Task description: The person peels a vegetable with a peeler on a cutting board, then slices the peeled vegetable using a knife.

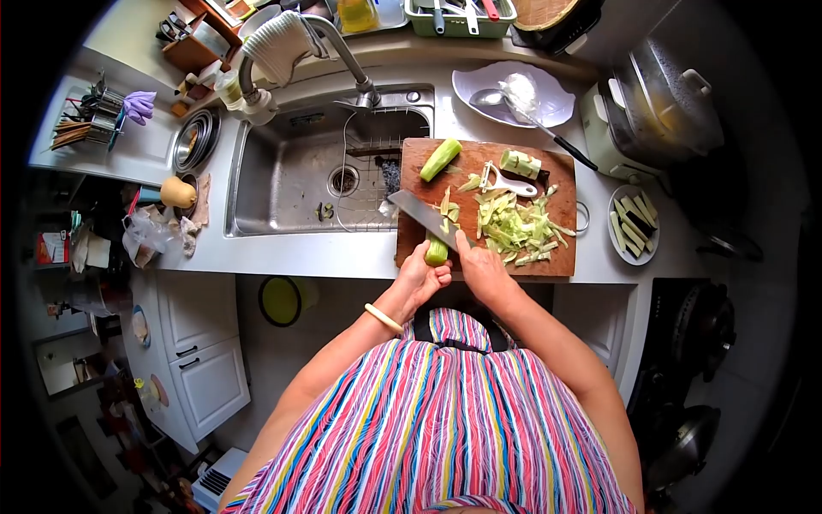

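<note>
My left hand (419,278) is closed around a peeled green stem piece (437,250) at the front edge of the wooden cutting board (548,257). In my right hand (484,272) is a kitchen knife (419,212), its blade slanting to the upper left across the stem piece. A second peeled length (441,160) lies at the back left of the board. Behind a heap of pale green peelings (518,224) rest a white peeler (512,183) and a thick cut chunk (520,163). Part of the held piece is hidden by the blade and fingers.
Left of the board is a steel sink (282,188) with a wire rack (364,193) and a tall faucet (330,43). A white dish (552,90) with spoons stands behind the board. To the right are a plate of dark-skinned strips (634,224) and a steamer (664,94).
</note>
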A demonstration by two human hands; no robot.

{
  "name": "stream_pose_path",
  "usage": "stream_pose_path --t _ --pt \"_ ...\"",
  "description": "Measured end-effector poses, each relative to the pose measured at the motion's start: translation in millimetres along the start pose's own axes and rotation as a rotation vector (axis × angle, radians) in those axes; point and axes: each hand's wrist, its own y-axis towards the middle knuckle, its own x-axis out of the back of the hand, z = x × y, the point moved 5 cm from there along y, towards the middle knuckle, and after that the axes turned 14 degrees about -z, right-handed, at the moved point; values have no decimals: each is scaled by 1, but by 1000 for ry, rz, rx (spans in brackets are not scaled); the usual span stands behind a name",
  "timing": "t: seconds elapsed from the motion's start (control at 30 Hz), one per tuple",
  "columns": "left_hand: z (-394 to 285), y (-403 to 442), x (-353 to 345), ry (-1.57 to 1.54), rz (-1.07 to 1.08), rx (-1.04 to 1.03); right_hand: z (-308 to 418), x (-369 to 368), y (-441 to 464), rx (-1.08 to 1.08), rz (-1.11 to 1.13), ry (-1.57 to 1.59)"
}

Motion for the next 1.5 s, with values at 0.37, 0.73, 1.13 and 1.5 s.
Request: stream_pose_path --t 0.37,0.73,1.13,1.5 --pt "-17 -5 11 175 -56 -156 16 24 -25 67 2 14" --pt "-18 -2 0 139 -17 -179 31 47 -50 91 60 -20" --pt "-13 8 -5 46 35 -121 11 8 -9 14 -6 -9" --pt "-15 12 2 74 52 -199 26 26 -26 82 17 -15"
